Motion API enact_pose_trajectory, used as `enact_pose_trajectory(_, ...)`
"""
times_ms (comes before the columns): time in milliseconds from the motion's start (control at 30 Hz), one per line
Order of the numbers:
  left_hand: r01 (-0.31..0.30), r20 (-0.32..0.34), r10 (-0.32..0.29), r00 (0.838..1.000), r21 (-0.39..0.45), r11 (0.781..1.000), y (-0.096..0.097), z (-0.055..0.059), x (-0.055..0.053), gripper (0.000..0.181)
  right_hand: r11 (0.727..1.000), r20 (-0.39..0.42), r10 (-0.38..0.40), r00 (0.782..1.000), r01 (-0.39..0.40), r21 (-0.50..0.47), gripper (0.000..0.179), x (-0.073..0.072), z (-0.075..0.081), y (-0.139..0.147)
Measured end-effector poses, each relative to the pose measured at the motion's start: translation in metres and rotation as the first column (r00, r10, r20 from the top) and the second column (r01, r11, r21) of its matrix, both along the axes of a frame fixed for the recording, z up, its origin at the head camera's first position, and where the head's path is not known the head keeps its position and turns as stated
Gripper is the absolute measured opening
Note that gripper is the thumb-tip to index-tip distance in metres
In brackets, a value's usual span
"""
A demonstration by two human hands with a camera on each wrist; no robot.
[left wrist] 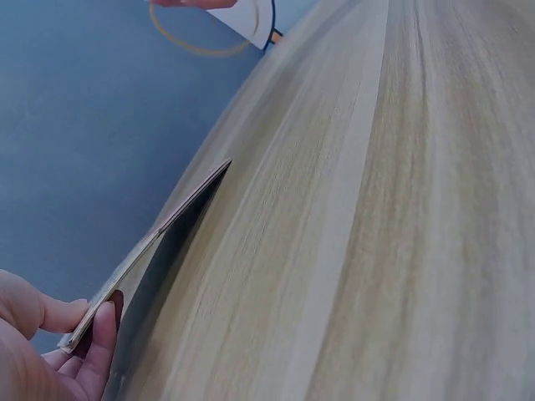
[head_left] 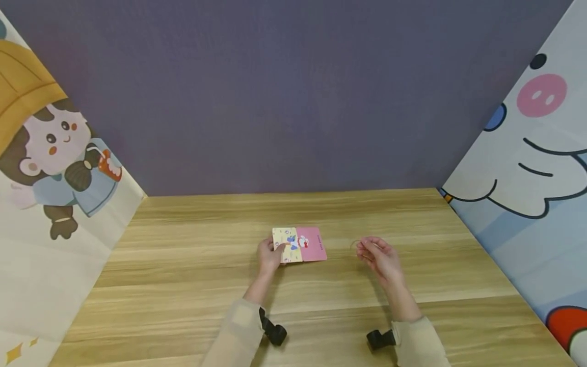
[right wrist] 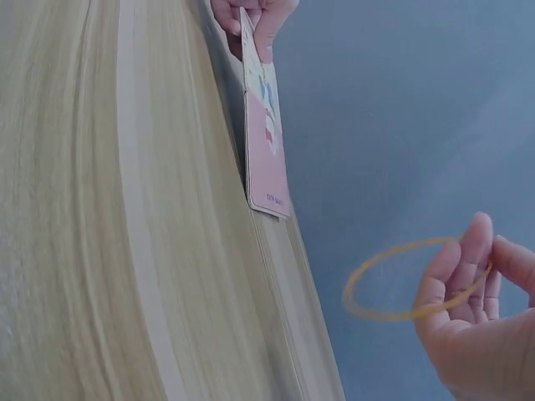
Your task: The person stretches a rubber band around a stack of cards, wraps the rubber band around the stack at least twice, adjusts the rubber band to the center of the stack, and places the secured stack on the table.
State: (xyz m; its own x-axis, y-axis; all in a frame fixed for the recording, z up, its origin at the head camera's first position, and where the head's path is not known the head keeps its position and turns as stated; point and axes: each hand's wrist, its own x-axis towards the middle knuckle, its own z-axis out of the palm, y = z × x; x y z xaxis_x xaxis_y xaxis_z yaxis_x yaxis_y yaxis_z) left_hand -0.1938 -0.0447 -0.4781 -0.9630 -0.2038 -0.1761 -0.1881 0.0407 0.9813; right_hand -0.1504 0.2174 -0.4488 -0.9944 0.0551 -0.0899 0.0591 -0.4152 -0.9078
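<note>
At lower centre, the card [head_left: 304,244] is pinched by the left hand [head_left: 269,256], pointed lengthwise rightward. Beyond it, a band [right wrist: 380,317] is pinched by the right hand [head_left: 381,260].

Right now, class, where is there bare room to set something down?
Bare wood-grain tabletop lies from the left hand to the printed left wall, from the right hand to the printed right wall, and beyond both to the dark back wall. Crowded: the middle, where the hands hold a pink-and-yellow card and thin yellow loop.
</note>
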Motion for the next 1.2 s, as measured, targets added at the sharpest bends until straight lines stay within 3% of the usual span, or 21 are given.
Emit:
enact_pose_trajectory(100,-0.006,-0.016,0.006,1.0,0.017,1.0,-0.001,0.0,0.002,0.033,1.0,0.06,-0.013,0.998,0.014,-0.015,0.012,0.009,0.024,-0.012)
enact_pose_trajectory(400,-0.012,-0.06,0.015,0.998,0.041,0.999,-0.006,0.005,0.008,0.028,0.995,-0.048,0.102,0.994,-0.102,0.007,0.022,0.008,0.026,-0.013)
enact_pose_trajectory(633,0.009,-0.096,-0.004,0.995,0.047,0.999,-0.01,0.014,0.018,0.029,0.996,-0.056,0.093,0.994,-0.094,-0.005,0.024,0.005,0.026,-0.015)
enact_pose_trajectory(900,0.039,-0.098,-0.032,0.995,0.071,0.997,-0.012,0.025,0.029,0.03,0.997,-0.02,0.066,0.998,-0.064,0.048,0.009,0.005,0.026,-0.014)
enact_pose_trajectory(1200,0.068,-0.146,-0.054,0.988,0.09,0.994,-0.009,0.037,0.039,0.032,0.976,-0.06,0.148,0.987,-0.136,0.172,0.016,0.007,0.026,-0.013)
